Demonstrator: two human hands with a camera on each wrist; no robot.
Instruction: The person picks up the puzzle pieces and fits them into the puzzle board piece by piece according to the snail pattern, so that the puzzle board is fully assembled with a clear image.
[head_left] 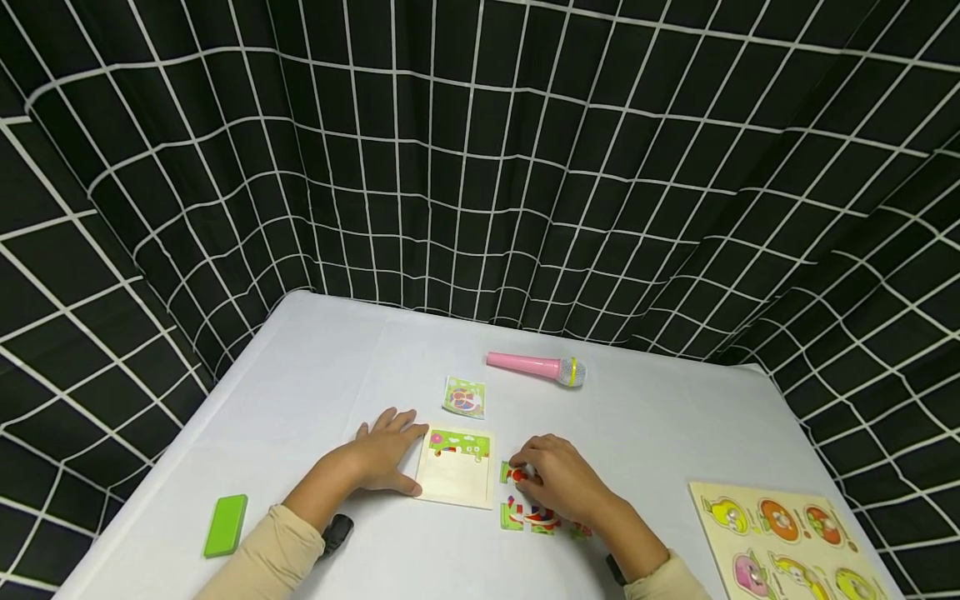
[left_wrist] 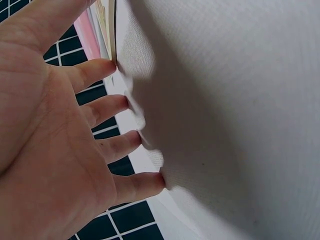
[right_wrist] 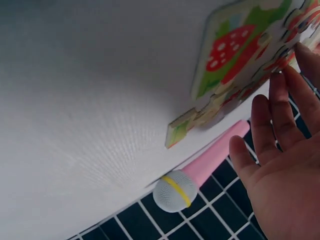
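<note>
Puzzle board [head_left: 453,485] lies at lower centre of the head view, pale, only its green top strip filled; loose pieces [head_left: 512,518] lie just right — probably the picking-up step. Left hand [head_left: 381,458], spread, touches its left edge. Left wrist view: those fingers stretch straight, gripping nothing. Right wrist view: right hand [right_wrist: 287,175], fingers slightly bent, meets bright red-and-green pieces, upper right — whether pinching, I cannot tell; next likely needs a careful lift.

- A creased beige sleeve [head_left: 273,552] behind the left hand [head_left: 386,457]
- A chunky black gadget [head_left: 335,535] just behind it
- Matching beige cuff [head_left: 666,577] behind the right hand [head_left: 558,479]
</note>
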